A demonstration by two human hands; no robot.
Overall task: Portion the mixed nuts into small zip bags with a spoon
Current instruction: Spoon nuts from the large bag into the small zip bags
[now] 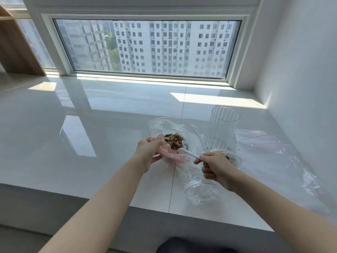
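While the left hand (148,151) grips the rim of the open bag (165,128) of nuts (173,139) (held above the sill (73,143)), the right hand (216,166) pinches a white spoon (189,153) dipped inside.

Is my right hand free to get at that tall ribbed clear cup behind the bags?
Probably not yet: the right hand holds the white plastic spoon. The tall ribbed clear cup itself stands unobstructed just beyond it.

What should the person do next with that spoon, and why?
Probably lift a spoonful out: the white spoon, held by the right hand, is dipped into the mixed nuts, while the left hand holds the big bag open.
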